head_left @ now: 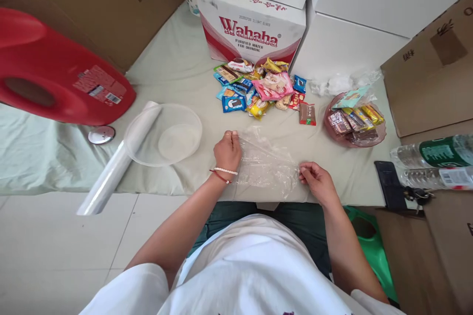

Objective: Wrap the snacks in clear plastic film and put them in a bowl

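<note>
Leftmost, a big red jug (66,78) with a handle hole leans into view over the cloth-covered worktop (207,108), in front of a cardboard box (74,5). Just below it lies a small round white disc (101,135). Next comes a shiny pale roll (105,179), set aslant, its near end jutting past the worktop's front edge and its far part seen through a clear shallow bowl (181,142). To the right of the bowl, the left hand (226,151), beaded and red bracelets on its wrist, has its fingers pinched together on the left side of a thin clear plastic sheet (266,165). That sheet spreads, wrinkled, between the two hands at the worktop's front edge. Behind it sits a heap of wrapped snacks (254,88), right before a white and red Wahaha carton (254,29). The right hand (316,181) has its fingers closed on the sheet's right edge. Farther right stands a pink bowl (364,142) filled with more packets, then a dark phone (390,185), keys (419,194) and two bottles (439,162) lying on their sides.
</note>
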Action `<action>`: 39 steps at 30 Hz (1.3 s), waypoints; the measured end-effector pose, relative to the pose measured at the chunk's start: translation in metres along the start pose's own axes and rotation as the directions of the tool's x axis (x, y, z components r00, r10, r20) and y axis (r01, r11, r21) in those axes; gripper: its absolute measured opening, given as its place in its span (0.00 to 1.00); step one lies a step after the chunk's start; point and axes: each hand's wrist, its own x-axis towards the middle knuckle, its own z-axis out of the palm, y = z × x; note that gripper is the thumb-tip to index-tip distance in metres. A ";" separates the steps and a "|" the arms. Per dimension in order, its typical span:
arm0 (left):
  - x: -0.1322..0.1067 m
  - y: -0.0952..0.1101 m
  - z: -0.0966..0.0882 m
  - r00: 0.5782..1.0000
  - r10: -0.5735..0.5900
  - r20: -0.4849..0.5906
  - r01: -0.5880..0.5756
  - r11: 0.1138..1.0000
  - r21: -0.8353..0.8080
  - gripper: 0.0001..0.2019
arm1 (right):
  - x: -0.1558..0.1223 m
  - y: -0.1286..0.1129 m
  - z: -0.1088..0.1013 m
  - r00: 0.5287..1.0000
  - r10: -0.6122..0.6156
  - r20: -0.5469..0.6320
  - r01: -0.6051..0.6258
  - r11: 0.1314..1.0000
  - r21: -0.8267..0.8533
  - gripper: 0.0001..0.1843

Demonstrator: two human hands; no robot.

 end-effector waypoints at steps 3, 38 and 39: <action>-0.007 0.001 0.003 0.999 0.022 0.034 -0.023 0.999 0.024 0.17 | 0.006 -0.012 -0.004 0.988 -0.134 -0.071 0.115 0.969 -0.218 0.32; -0.005 0.006 0.003 0.900 0.290 0.325 -0.386 0.878 0.285 0.31 | 0.135 -0.092 -0.013 0.838 0.147 0.525 -0.288 0.937 0.197 0.37; -0.004 0.006 0.004 0.903 0.285 0.323 -0.380 0.878 0.290 0.32 | 0.137 -0.091 -0.021 0.874 0.145 0.464 -0.265 0.943 0.203 0.34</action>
